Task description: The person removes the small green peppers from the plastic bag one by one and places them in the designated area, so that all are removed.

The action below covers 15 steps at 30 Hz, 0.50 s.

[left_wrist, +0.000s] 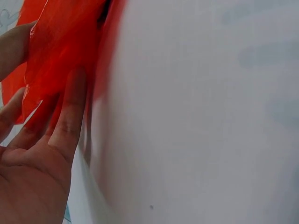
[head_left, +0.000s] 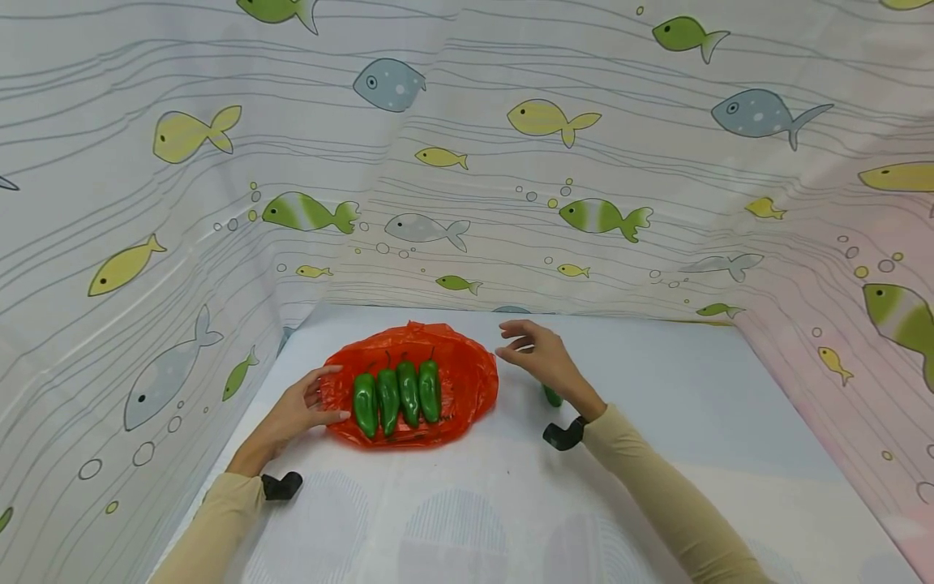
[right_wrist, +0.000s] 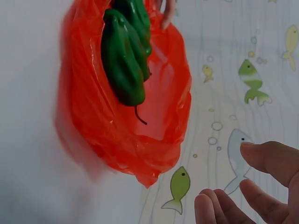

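Several glossy green chili peppers (head_left: 397,397) lie side by side, stems toward the back, on an open red plastic bag (head_left: 477,373). At the bag's left edge my left hand (head_left: 295,410) has its fingers bent about the rim. Thin red plastic covers part of the fingers (left_wrist: 65,126) in the left wrist view. Off the bag's right side, my right hand (head_left: 540,353) hovers with loosely bent, parted fingers and nothing between them. Another green pepper (head_left: 552,396) lies under the right wrist, mostly hidden by it. One pepper's dark stem (right_wrist: 140,116) shows in the right wrist view.
A white table (head_left: 467,503) with pale printed shapes carries everything. Fish-printed sheeting (head_left: 467,186) rises as walls at the back and on both sides. A black wrist mount (head_left: 563,435) sits on the right wrist, another (head_left: 282,486) on the left.
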Motion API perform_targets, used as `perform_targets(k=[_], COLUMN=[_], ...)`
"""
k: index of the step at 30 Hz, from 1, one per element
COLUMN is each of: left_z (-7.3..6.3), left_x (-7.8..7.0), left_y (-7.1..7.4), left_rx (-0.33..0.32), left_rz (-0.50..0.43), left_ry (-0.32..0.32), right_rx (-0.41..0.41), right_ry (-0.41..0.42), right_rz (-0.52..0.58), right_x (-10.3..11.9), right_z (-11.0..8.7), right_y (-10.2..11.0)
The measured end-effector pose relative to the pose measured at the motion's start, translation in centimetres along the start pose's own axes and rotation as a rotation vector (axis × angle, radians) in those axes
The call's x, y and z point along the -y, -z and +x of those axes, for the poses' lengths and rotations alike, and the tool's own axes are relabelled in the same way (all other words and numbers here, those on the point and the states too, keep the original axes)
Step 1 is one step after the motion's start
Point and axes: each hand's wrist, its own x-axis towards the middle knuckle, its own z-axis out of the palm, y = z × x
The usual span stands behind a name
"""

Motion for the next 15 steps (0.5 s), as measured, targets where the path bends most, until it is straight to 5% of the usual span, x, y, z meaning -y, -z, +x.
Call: perform_targets(k=[15], left_z=[0.1], left_x=[0.1], left_y=[0.0], left_rx=[-0.006], left_rz=[0.007], left_ry=[0.009], right_rx=[0.095], right_ry=[0.062], right_rz=[0.046], right_x=[1.0], right_z=[0.6], right_y=[-3.6])
